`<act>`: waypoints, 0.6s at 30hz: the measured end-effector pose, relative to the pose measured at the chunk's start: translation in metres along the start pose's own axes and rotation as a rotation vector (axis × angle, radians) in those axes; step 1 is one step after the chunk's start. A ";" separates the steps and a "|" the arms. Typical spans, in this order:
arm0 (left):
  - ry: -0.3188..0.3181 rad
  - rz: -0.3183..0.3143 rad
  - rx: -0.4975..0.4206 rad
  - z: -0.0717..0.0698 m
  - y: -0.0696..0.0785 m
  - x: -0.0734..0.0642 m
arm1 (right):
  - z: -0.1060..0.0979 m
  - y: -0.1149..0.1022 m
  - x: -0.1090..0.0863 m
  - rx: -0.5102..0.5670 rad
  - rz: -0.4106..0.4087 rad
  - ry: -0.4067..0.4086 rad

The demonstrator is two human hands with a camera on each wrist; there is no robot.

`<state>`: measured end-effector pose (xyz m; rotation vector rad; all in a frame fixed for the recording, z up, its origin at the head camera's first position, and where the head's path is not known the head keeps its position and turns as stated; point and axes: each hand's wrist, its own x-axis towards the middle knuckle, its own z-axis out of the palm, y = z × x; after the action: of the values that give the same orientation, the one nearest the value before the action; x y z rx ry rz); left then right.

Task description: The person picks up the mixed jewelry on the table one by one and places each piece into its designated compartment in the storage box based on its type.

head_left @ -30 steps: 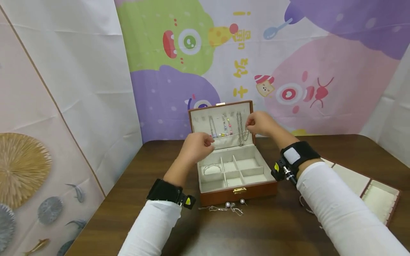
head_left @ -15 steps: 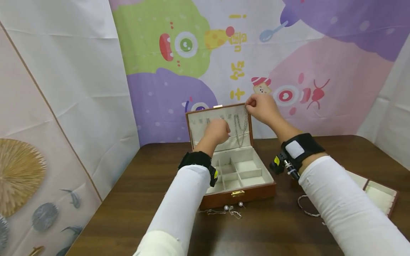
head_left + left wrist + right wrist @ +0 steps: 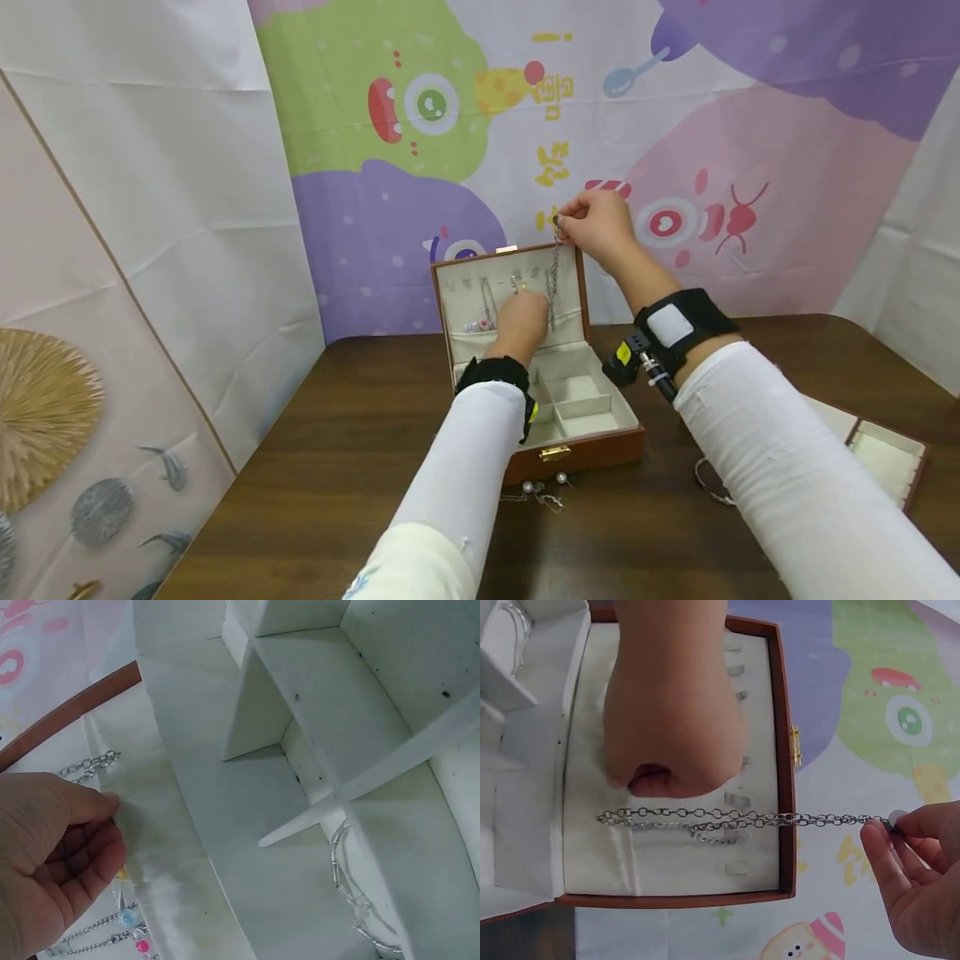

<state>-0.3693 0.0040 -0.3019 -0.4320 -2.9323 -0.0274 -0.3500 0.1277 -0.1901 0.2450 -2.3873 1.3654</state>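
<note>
My right hand (image 3: 600,225), raised over the lid's top edge, pinches one end of a silver chain necklace (image 3: 757,820) between thumb and finger. The doubled chain hangs down in front of the cream lining of the open brown jewelry box (image 3: 615,440). My left hand (image 3: 521,321) is at the lower part of the lid, fingers curled, beside the chain's hanging end (image 3: 90,766); nothing shows in its grasp. Other beaded necklaces (image 3: 480,325) hang on the lid to its left. A silver bracelet (image 3: 341,877) lies in one compartment of the box.
In front of the box lie a thin chain and pearl earrings (image 3: 528,487). A bangle (image 3: 708,483) is by my right forearm. A cream-lined tray (image 3: 888,458) sits at the table's right. Behind the table (image 3: 375,433) hangs a printed cloth (image 3: 465,125).
My right hand has risen from the lid's right side to above its top edge, drawing the chain necklace up. My left hand has moved right across the lid, toward the chain's lower end.
</note>
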 end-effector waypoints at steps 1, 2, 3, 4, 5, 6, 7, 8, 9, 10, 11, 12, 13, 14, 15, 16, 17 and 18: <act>0.004 0.007 0.002 0.001 0.000 -0.001 | 0.001 -0.002 0.001 -0.007 0.006 0.007; 0.007 0.012 0.005 0.001 0.000 -0.001 | 0.002 -0.003 0.002 0.002 0.014 0.010; 0.005 0.018 0.009 0.001 0.000 -0.002 | 0.003 -0.005 0.003 0.022 0.027 0.008; 0.000 0.023 0.013 0.001 0.000 -0.004 | 0.003 -0.007 0.005 0.054 0.040 0.007; -0.006 0.030 0.021 0.001 0.000 -0.005 | 0.003 -0.009 0.006 0.082 0.047 0.009; -0.016 0.039 0.029 0.000 0.000 -0.007 | 0.004 -0.010 0.007 0.108 0.051 0.015; -0.024 0.048 0.035 0.000 0.000 -0.008 | 0.004 -0.012 0.008 0.133 0.055 0.023; -0.033 0.059 0.039 -0.001 -0.001 -0.010 | 0.004 -0.013 0.009 0.168 0.061 0.027; -0.043 0.070 0.037 -0.002 -0.001 -0.011 | 0.004 -0.014 0.010 0.190 0.064 0.033; -0.049 0.080 0.034 -0.003 -0.001 -0.012 | 0.004 -0.013 0.011 0.203 0.060 0.042; -0.054 0.091 0.029 -0.003 -0.001 -0.013 | 0.004 -0.013 0.011 0.210 0.058 0.050; -0.057 0.100 0.020 -0.004 -0.001 -0.013 | 0.004 -0.012 0.012 0.207 0.058 0.054; -0.059 0.107 0.015 -0.005 -0.001 -0.014 | 0.005 -0.010 0.011 0.200 0.055 0.054; -0.058 0.114 0.012 -0.005 -0.001 -0.014 | 0.006 -0.007 0.011 0.193 0.053 0.055; -0.058 0.118 0.004 -0.005 -0.001 -0.014 | 0.007 -0.004 0.011 0.183 0.054 0.048; -0.061 0.118 -0.002 -0.006 -0.002 -0.014 | 0.008 0.000 0.010 0.164 0.052 0.039; -0.063 0.119 -0.007 -0.006 -0.002 -0.014 | 0.009 0.005 0.009 0.140 0.054 0.029; -0.065 0.118 -0.008 -0.006 -0.002 -0.013 | 0.011 0.010 0.007 0.104 0.054 0.018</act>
<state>-0.3562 -0.0019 -0.2981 -0.6177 -2.9646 -0.0095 -0.3622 0.1236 -0.2003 0.1969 -2.3265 1.5125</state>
